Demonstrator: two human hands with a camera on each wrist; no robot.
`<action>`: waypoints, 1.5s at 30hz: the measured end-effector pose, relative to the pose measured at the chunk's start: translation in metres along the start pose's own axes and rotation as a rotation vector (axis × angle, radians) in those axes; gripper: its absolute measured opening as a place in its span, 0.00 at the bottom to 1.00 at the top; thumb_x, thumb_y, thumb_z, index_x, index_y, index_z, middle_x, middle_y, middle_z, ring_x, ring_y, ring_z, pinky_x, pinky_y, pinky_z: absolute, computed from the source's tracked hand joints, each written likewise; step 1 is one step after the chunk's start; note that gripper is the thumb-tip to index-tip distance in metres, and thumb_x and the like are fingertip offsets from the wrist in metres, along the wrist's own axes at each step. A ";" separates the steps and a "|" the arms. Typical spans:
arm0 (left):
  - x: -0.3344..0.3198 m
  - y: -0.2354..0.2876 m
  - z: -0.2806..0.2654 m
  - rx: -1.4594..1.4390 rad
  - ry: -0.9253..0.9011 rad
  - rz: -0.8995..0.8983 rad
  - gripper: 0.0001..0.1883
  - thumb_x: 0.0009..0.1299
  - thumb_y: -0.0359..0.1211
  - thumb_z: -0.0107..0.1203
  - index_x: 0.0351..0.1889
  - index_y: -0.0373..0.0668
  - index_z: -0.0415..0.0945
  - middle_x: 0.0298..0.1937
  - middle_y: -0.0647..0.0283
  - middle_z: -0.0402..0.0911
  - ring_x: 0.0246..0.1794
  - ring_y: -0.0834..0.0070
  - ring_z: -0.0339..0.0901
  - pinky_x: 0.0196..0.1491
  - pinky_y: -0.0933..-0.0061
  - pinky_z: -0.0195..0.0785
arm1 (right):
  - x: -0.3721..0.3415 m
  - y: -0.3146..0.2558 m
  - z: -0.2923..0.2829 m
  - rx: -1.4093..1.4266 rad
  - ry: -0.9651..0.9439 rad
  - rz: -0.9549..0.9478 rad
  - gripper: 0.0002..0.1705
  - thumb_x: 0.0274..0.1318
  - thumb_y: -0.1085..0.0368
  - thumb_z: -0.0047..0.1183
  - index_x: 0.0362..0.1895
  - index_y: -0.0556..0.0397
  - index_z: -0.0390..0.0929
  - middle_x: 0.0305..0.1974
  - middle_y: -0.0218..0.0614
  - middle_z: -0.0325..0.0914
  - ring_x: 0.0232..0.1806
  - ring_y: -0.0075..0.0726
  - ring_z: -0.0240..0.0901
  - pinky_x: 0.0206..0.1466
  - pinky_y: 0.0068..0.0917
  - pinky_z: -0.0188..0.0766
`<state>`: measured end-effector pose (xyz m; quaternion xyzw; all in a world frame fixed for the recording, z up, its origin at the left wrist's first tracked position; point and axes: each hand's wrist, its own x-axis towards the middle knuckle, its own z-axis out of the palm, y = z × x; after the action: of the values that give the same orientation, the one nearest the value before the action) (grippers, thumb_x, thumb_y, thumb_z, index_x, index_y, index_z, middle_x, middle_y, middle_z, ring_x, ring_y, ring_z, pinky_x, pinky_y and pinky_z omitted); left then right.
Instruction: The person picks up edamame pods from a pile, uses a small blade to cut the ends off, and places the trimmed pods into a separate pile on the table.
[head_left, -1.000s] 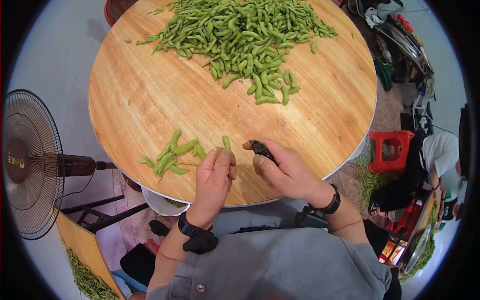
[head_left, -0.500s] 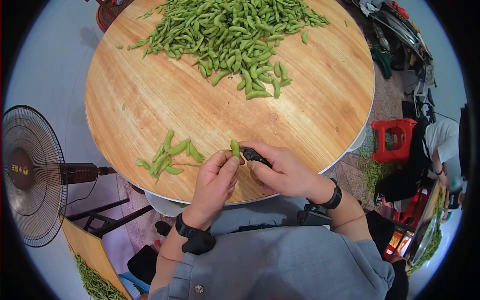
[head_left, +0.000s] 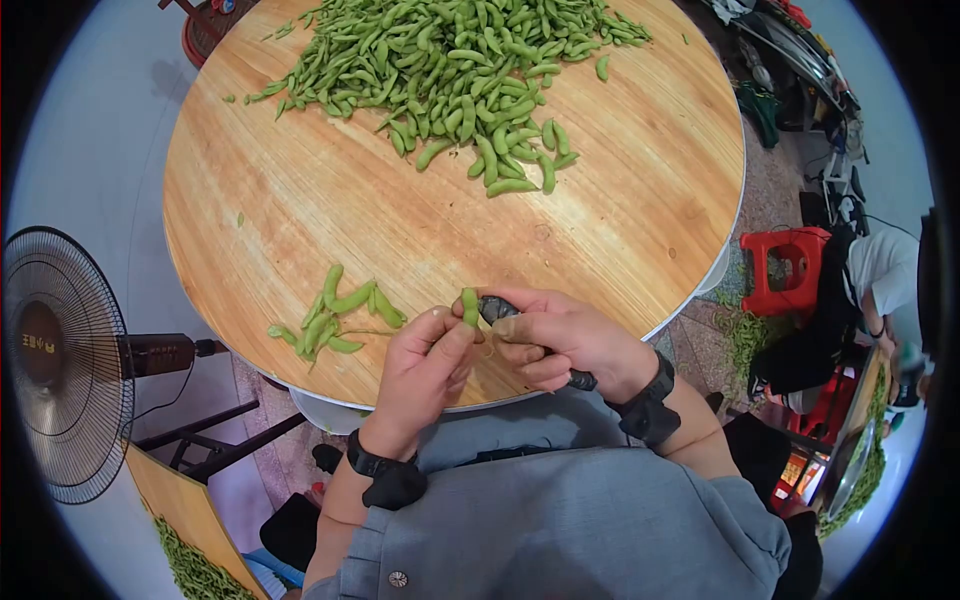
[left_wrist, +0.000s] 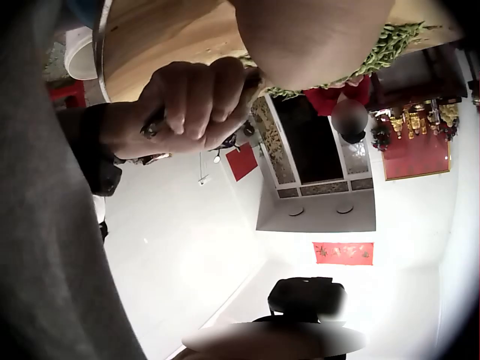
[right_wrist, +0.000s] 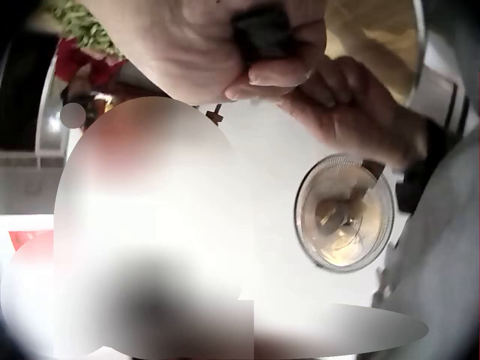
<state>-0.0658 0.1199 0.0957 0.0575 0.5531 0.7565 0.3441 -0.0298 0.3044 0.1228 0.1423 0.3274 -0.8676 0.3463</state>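
Along the near edge of the table (head_left: 620,210), a person in a grey shirt (head_left: 560,530) holds a pod (head_left: 470,306) and a black tool (head_left: 497,308). Left of that edge's middle, the left grip (head_left: 425,352) pinches the pod's lower end between thumb and finger, its upper end pointing toward the table's far side. The right grip (head_left: 565,345), also at the table's near edge, is curled round the tool, whose front end lies just beside the pod; whether the 2 touch cannot be told.

On the table's near left lies a small pile (head_left: 318,325) of pods. A large heap (head_left: 430,70) of pods covers part of the table's far side, with 1 loose pod (head_left: 601,67) to its right.

Beneath the table's near left rim shows a pale basin (head_left: 325,412). Left of the table stands a black fan (head_left: 65,360); right of it, a red stool (head_left: 780,270) and green scraps (head_left: 745,340). Lower left of the table, a 2nd table (head_left: 180,490) bears more pods (head_left: 200,565).
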 end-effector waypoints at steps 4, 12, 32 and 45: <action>0.001 -0.001 -0.002 -0.548 -0.198 -0.230 0.14 0.73 0.39 0.41 0.34 0.37 0.68 0.14 0.73 0.56 0.11 0.87 0.49 0.12 0.84 0.40 | 0.001 0.006 -0.007 0.231 -0.124 0.049 0.21 0.62 0.68 0.35 0.60 0.47 0.60 0.18 0.20 0.53 0.10 0.11 0.42 0.11 0.13 0.40; 0.004 -0.010 0.004 -0.563 -0.146 -0.237 0.15 0.74 0.40 0.38 0.34 0.37 0.67 0.14 0.72 0.55 0.11 0.87 0.48 0.13 0.85 0.40 | 0.000 -0.001 -0.003 -0.242 0.123 -0.155 0.10 0.61 0.66 0.39 0.45 0.54 0.67 0.17 0.21 0.57 0.12 0.13 0.50 0.13 0.14 0.46; 0.002 -0.010 0.012 -0.102 -0.028 -0.275 0.07 0.68 0.31 0.46 0.29 0.38 0.69 0.16 0.70 0.63 0.12 0.86 0.55 0.15 0.84 0.47 | 0.009 -0.003 -0.005 -0.376 0.187 -0.167 0.04 0.50 0.68 0.44 0.29 0.55 0.68 0.16 0.26 0.65 0.13 0.15 0.59 0.15 0.16 0.53; 0.000 -0.014 0.004 -0.320 -0.211 -0.242 0.22 0.71 0.47 0.42 0.30 0.36 0.70 0.16 0.64 0.69 0.12 0.85 0.58 0.16 0.86 0.51 | 0.009 -0.005 -0.012 -0.258 0.079 -0.038 0.03 0.50 0.69 0.44 0.28 0.55 0.66 0.13 0.24 0.62 0.12 0.16 0.57 0.15 0.16 0.53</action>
<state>-0.0578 0.1250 0.0849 0.0143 0.3900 0.7774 0.4932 -0.0396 0.3101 0.1117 0.1243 0.4522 -0.8184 0.3320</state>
